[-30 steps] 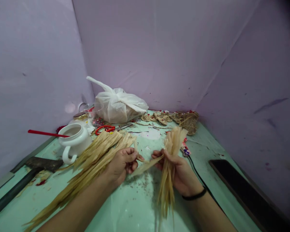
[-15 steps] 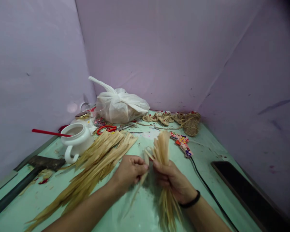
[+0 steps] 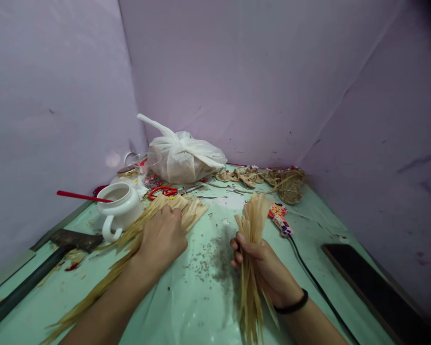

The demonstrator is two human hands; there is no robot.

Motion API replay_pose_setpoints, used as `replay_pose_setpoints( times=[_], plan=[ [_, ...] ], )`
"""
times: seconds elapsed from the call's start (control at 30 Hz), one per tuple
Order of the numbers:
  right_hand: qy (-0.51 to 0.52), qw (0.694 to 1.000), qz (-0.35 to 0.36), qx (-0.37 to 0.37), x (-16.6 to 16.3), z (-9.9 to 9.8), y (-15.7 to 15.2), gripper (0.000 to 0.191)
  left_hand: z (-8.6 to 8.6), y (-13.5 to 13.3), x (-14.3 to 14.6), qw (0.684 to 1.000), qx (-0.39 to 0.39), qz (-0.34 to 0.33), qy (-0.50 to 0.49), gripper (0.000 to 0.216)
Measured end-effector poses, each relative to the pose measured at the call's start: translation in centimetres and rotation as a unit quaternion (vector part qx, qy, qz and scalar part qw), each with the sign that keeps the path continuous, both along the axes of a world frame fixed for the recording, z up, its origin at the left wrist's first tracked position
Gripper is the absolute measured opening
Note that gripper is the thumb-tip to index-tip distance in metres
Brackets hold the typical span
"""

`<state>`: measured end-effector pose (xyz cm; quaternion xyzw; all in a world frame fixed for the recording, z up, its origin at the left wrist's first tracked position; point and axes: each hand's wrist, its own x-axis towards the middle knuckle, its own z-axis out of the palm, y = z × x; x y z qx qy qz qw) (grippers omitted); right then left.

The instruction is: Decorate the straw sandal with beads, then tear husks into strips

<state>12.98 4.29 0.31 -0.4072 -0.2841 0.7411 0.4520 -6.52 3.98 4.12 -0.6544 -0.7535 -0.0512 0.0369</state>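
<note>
My right hand (image 3: 264, 268) is closed around a bundle of pale dried straw strips (image 3: 250, 229), held upright over the green table (image 3: 201, 311). The strips fan out above my fingers and hang down below my wrist. My left hand (image 3: 163, 238) rests palm down on a long pile of the same straw strips (image 3: 129, 239) lying across the left of the table. Its fingers are curled over the strips, and whether they pinch one is hidden.
A white cup (image 3: 119, 209) with a red stick stands at the left, red-handled scissors (image 3: 161, 191) behind the pile, and a tied white plastic bag (image 3: 183, 155) at the back. Woven straw pieces (image 3: 273, 179) lie in the corner. A dark slab (image 3: 366, 282) and black cable (image 3: 309, 273) are at the right.
My left hand has left the bundle and moved left onto the straw pile. The right hand keeps the bundle, now a little further right.
</note>
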Motion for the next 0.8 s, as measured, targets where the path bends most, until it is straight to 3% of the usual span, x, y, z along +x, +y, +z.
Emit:
replay_pose_setpoints(
  times=[0.13,0.3,0.37,0.43,0.5,0.6,0.7,0.8],
  plan=[
    [0.001,1.0,0.007,0.019,-0.2,0.0,-0.1,0.033,0.4,0.0,-0.2,1.0,0.009,0.022,0.007,0.021],
    [0.022,1.0,0.006,0.019,-0.1,0.0,-0.1,0.035,2.2,-1.5,-0.4,0.977,0.211,0.027,-0.01,0.021],
    [0.019,1.0,0.012,0.019,0.0,-0.2,-0.1,0.037,3.0,-2.4,-0.2,0.962,0.264,0.019,-0.067,0.019],
    [0.011,1.0,0.012,0.023,0.1,-0.3,-0.1,0.036,3.5,-3.0,0.1,0.943,0.259,-0.002,-0.209,0.016],
    [0.001,1.0,0.008,0.028,0.0,-0.2,-0.2,0.034,3.6,-3.0,0.5,0.898,0.17,-0.018,-0.406,0.014],
    [-0.018,0.999,0.018,0.029,-0.3,-0.1,-0.5,0.034,2.6,-2.3,1.7,0.774,-0.032,-0.008,-0.633,0.02],
    [-0.031,0.997,0.054,0.04,-0.8,0.0,-1.0,0.036,0.7,-1.4,3.3,0.672,-0.112,-0.001,-0.732,0.025],
    [-0.067,0.993,0.081,0.053,-0.9,-0.2,-1.1,0.037,-0.9,-1.1,4.4,0.631,-0.126,-0.003,-0.765,0.027]
  ],
)
